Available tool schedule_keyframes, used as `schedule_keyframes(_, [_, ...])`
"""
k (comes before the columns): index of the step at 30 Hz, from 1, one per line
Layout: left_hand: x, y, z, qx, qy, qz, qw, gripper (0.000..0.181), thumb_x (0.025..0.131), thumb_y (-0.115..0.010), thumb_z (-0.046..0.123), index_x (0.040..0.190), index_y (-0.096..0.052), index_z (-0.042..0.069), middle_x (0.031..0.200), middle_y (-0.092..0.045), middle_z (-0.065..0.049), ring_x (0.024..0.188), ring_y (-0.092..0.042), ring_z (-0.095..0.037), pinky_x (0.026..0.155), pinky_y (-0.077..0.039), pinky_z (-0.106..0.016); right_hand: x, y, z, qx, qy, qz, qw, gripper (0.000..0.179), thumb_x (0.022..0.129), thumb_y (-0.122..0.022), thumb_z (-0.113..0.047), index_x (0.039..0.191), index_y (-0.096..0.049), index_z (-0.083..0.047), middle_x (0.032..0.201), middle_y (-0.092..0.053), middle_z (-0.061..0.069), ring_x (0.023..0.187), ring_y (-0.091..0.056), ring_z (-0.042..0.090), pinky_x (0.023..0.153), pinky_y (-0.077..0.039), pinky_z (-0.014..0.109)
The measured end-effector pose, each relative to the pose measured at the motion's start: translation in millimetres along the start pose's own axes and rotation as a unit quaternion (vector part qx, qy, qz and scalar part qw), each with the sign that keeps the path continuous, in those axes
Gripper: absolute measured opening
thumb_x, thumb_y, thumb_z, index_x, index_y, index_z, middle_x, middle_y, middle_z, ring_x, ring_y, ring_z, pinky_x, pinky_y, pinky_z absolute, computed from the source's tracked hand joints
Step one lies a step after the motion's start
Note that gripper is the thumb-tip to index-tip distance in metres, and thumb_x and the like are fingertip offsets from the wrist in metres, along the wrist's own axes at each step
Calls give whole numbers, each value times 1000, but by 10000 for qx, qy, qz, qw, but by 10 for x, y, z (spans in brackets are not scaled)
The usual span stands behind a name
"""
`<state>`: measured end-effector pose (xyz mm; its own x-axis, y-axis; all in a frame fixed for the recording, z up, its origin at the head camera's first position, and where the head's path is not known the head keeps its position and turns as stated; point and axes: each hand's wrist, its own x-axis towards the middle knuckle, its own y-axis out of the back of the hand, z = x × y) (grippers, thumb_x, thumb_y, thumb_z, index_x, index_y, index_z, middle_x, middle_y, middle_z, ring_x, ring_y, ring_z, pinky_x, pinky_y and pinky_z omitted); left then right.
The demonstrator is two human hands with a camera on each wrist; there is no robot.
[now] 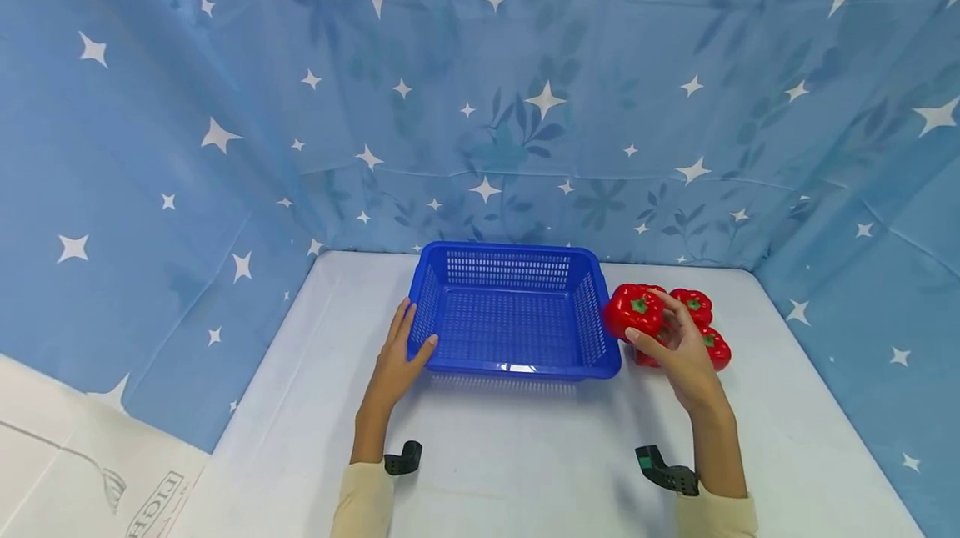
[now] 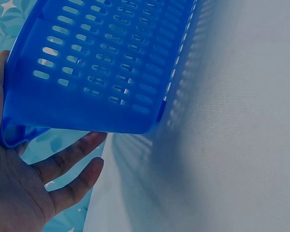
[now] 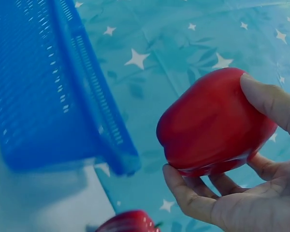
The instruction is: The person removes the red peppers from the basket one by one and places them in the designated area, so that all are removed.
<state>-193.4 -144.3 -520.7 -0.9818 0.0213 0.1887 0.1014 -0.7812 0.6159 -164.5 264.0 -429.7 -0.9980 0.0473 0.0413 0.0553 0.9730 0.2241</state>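
Note:
A blue plastic basket (image 1: 506, 369) with slotted walls stands in the middle of the white table in the head view. My left hand (image 1: 396, 363) holds its left rim near the front corner, thumb over the rim. In the left wrist view, fingers (image 2: 70, 193) spread beside the basket's outer wall (image 2: 82, 108). My right hand (image 1: 686, 359) grips a red bell pepper (image 1: 628, 311) between thumb and fingers, just off the basket's right rim. In the right wrist view that pepper (image 3: 212, 125) is held clear of the table, apart from the basket (image 3: 43, 96).
Several more red bell peppers (image 1: 693, 304) sit on the table right of the basket, some partly hidden by my right hand. A blue star-patterned curtain (image 1: 510, 146) hangs behind and at both sides. A printed white surface (image 1: 82, 471) lies at the lower left.

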Motion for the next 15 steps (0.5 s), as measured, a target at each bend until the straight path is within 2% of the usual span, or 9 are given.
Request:
schedule_keyframes(8, [0,-9,4,-16,3,39,10000,74,86,-47,54,145,-14,23,151,-4,7,137,-11,-22,104,-21,-55,-160,155,146,37,-54,664,9978,77,80,-69,-19,141,-23,-27,141,-25,13,126,-26,33,74,-46,10])
schedule_keyframes(11, [0,-14,7,-13,-5,30,10000,73,87,-48,52,145,-14,23,151,-5,5,137,-11,-23,104,-21,-55,-210,219,243,-222,-216,871,9957,75,80,-68,-23,140,-23,-28,141,-25,12,124,-29,32,74,-46,11])
schedule_keyframes(15, [-1,-10,8,-18,-3,56,10000,74,87,-49,51,145,-15,22,151,-6,6,137,-11,-21,104,-21,-55,-242,308,489,-647,-394,1021,9919,78,80,-67,-30,140,-19,-31,143,-26,8,124,-30,28,75,-49,16])
